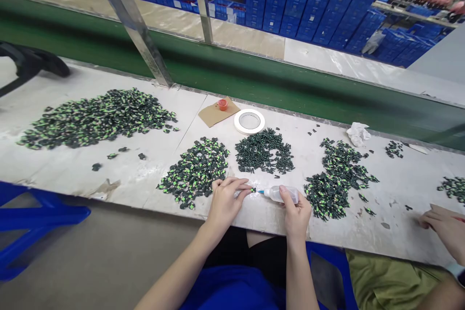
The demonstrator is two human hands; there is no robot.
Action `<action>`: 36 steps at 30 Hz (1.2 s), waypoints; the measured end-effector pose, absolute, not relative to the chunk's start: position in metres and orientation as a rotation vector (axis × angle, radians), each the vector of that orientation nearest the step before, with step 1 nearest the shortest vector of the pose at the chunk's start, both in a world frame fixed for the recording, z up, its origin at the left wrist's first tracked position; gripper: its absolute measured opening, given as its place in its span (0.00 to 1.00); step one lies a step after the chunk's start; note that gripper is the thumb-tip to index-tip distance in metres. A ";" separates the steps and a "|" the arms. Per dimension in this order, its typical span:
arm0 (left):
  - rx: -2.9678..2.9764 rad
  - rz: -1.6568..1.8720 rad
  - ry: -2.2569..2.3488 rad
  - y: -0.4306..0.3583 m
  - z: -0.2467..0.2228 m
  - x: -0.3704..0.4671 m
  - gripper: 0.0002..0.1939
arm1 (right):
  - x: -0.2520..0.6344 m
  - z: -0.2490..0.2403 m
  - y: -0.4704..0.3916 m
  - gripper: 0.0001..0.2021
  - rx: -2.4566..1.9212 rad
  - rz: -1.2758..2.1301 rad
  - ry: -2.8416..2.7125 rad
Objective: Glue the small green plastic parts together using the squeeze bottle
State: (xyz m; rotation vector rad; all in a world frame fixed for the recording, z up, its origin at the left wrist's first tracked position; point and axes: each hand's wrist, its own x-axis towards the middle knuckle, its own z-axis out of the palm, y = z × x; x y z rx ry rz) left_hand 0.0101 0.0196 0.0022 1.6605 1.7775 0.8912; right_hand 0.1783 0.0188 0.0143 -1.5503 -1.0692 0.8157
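Between the fingertips of my left hand (225,202) is a small black-and-green part (253,190). My right hand (296,209) is wrapped round a clear squeeze bottle (275,193), tilted nearly level. Its thin blue tip points left and meets or almost meets the part; I cannot tell which. Left of my left hand lies a pile of black-and-green parts (196,169). Just beyond both hands is a heap of small dark pieces (263,151). Another pile of black-and-green parts (329,193) sits to the right of my right hand.
A roll of white tape (249,121) and a red-lidded tub (223,104) on cardboard (210,115) stand at the back. A large pile of parts (105,118) covers the left. Crumpled tissue (358,133) lies back right. A co-worker's hand (445,227) is at the right edge.
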 end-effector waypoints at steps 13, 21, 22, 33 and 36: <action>1.709 0.936 1.777 0.019 -0.001 0.010 0.05 | 0.176 0.018 0.020 0.18 -1.540 0.846 -1.072; 1.682 0.897 1.782 0.020 0.002 0.010 0.05 | 0.176 0.014 0.020 0.19 -1.535 0.822 -1.017; 1.678 0.888 1.785 0.020 0.002 0.011 0.05 | 0.177 0.012 0.019 0.19 -1.521 0.828 -0.982; 1.745 0.904 1.779 0.027 0.013 -0.006 0.07 | 0.194 0.012 0.030 0.23 -1.404 0.633 -0.827; 1.783 0.946 1.956 0.035 0.019 -0.011 0.06 | 0.196 0.013 0.038 0.27 -1.492 0.572 -0.880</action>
